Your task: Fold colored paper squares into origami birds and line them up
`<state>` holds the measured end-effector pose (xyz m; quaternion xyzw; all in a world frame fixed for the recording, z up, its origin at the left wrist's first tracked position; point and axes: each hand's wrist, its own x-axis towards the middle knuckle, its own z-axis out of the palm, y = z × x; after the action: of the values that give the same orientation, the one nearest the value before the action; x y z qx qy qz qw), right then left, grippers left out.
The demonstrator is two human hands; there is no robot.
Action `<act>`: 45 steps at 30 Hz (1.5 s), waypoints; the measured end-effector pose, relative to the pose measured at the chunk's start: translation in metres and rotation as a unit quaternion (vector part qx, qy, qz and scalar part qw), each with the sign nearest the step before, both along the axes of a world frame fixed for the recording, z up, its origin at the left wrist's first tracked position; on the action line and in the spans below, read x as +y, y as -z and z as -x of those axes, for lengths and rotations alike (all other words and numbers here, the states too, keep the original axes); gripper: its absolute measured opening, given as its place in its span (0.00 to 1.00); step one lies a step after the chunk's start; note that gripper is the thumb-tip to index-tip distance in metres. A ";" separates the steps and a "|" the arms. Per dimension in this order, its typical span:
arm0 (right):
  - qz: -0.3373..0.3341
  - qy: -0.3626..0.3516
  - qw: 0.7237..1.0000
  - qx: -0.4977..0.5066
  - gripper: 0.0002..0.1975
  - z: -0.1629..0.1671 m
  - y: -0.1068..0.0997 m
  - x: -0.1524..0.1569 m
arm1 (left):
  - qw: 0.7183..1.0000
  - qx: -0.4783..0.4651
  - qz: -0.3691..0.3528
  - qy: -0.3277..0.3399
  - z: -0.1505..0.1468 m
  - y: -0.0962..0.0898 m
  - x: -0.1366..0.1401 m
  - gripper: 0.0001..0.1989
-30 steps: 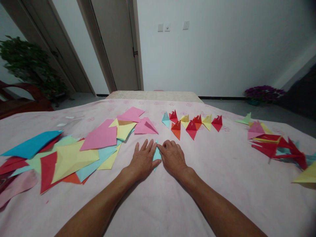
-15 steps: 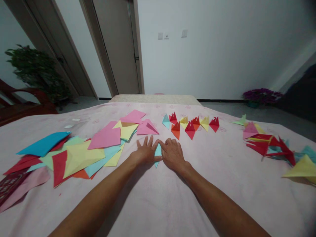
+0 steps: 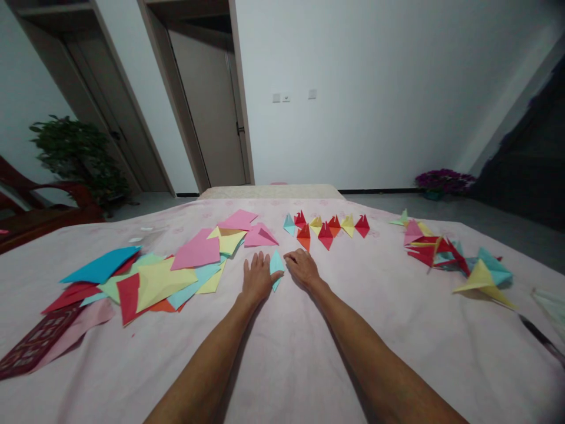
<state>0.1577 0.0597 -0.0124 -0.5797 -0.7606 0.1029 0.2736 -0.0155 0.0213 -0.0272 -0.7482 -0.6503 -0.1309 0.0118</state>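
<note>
A small light-blue folded paper (image 3: 276,270), a narrow kite shape with pointed ends, lies flat on the pink cloth between my hands. My left hand (image 3: 258,280) is flat and open at its left, fingers apart, the thumb resting across the paper. Just right of the paper is my right hand (image 3: 302,268), its fingers curled in and the fingertips close to the paper's edge. I see no paper in that hand. Beyond it stand several small folded paper cranes (image 3: 325,235) in red, orange, yellow and blue.
Loose coloured paper sheets (image 3: 165,282) overlap on the left, beside a dark red patterned strip (image 3: 42,338). Larger folded papers (image 3: 435,253) are heaped at the right, near a dark-handled tool (image 3: 541,335). Pink cloth (image 3: 371,312) covers the table.
My right hand has drawn slightly off the blue paper, so more of it shows. My left hand stays beside it with the thumb across. The camera view has tilted up and shifted right.
</note>
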 end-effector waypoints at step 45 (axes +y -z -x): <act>-0.012 -0.026 0.908 0.418 0.14 0.025 -0.004 0.015 | 0.748 -0.658 -0.046 0.066 -0.002 -0.020 0.040 0.11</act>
<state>0.1326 0.0749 -0.0080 -0.4608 -0.5923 0.3340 0.5704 -0.0131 0.0610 -0.0069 -0.5160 -0.4392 -0.6213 -0.3935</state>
